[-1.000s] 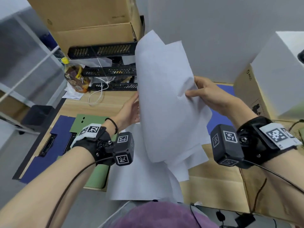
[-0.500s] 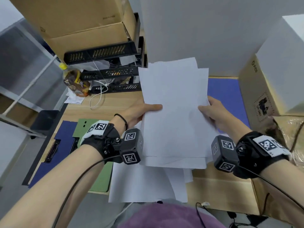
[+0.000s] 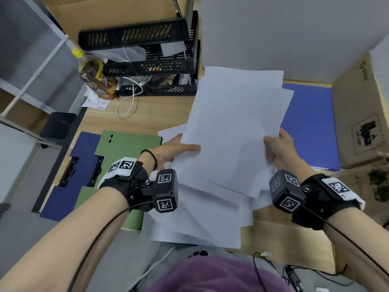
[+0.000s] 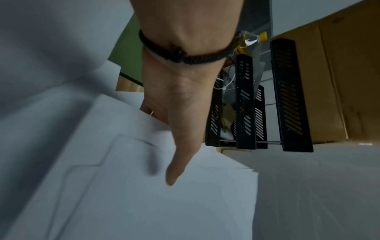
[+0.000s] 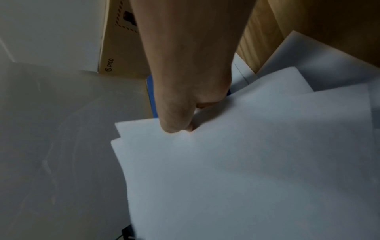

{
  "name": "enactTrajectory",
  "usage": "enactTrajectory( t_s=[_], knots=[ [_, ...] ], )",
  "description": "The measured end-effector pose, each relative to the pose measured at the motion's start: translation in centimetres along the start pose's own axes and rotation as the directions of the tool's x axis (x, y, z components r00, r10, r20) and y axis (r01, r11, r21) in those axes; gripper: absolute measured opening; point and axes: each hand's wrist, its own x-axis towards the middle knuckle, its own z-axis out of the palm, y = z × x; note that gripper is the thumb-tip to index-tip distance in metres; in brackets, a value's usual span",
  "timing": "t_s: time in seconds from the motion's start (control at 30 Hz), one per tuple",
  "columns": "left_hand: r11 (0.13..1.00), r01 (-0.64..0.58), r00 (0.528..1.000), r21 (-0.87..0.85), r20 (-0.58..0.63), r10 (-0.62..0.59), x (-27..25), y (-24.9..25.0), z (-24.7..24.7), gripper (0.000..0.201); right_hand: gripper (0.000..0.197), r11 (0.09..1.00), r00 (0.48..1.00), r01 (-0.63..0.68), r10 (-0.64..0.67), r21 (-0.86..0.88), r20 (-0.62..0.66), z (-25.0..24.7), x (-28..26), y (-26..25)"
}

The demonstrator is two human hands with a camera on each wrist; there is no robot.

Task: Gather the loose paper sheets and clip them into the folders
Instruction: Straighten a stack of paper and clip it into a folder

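A stack of white paper sheets (image 3: 233,131) is held above the desk between both hands. My left hand (image 3: 179,149) pinches its left edge, thumb on top (image 4: 174,170), fingers hidden beneath. My right hand (image 3: 277,148) pinches the right edge (image 5: 180,123) the same way. More loose white sheets (image 3: 200,220) lie spread on the desk under the stack. A green folder (image 3: 128,144) lies open at the left on a dark blue folder (image 3: 63,186) whose black clips (image 3: 94,171) show. Another blue folder (image 3: 309,127) lies at the right, partly covered by the stack.
A black stacked letter tray (image 3: 147,60) stands at the back with a bottle (image 3: 92,76) and a white cable (image 3: 128,102) beside it. Cardboard boxes stand at the back left (image 3: 117,13) and at the right (image 3: 357,114). The desk's front edge runs near my lap.
The stack was upright and bent a second ago; both hands have lowered it, laid it flatter and squared it, and the left thumb now grips on top.
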Motion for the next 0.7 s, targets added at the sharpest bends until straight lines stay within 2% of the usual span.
enactTrajectory(
  t_s=[0.07,0.13,0.2,0.27,0.4,0.47,0.53,0.6,0.7],
  knots=[
    [0.985,0.005,0.996,0.174,0.085,-0.021,-0.1,0.0,-0.5,0.057,0.032,0.999,0.997,-0.049,0.049,-0.008,-0.058,0.1,0.6,0.6],
    [0.975,0.006,0.994,0.223,0.108,-0.031,0.5,-0.7,-0.9,0.056,0.032,0.994,0.994,-0.088,0.084,-0.058,-0.066,0.5,0.9,1.2],
    [0.984,0.017,0.996,0.178,0.088,-0.034,1.6,-2.0,-1.0,0.047,0.03,0.989,0.991,-0.112,0.105,-0.092,-0.078,1.0,0.7,1.9],
    [0.994,0.032,0.999,0.101,0.017,-0.034,2.6,-3.1,-0.8,0.036,0.03,0.984,0.991,-0.127,0.12,-0.125,-0.065,1.5,0.8,2.5],
    [0.999,0.05,0.999,0.004,-0.022,-0.05,4.4,-4.2,-0.5,0.012,0.03,0.964,0.979,-0.171,0.19,-0.206,0.076,2.2,1.2,2.6],
    [0.999,0.043,0.998,-0.01,-0.037,-0.043,5.1,-4.6,-0.6,0.014,0.023,0.949,0.963,-0.191,0.232,-0.252,0.141,2.6,1.6,2.5],
    [0.999,0.023,0.997,-0.037,-0.068,-0.026,5.7,-5.1,-1.0,0.026,0.017,0.932,0.954,-0.206,0.259,-0.297,0.15,3.1,1.9,2.4],
    [0.998,0.007,0.994,-0.064,-0.112,-0.014,6.1,-5.5,-1.4,0.029,0.016,0.92,0.957,-0.21,0.263,-0.331,0.123,3.4,2.7,2.9],
    [0.996,-0.025,0.991,-0.088,-0.132,0.013,6.4,-5.7,-2.1,0.023,0.019,0.9,0.967,-0.213,0.25,-0.381,0.048,3.9,3.2,3.6]
  ],
)
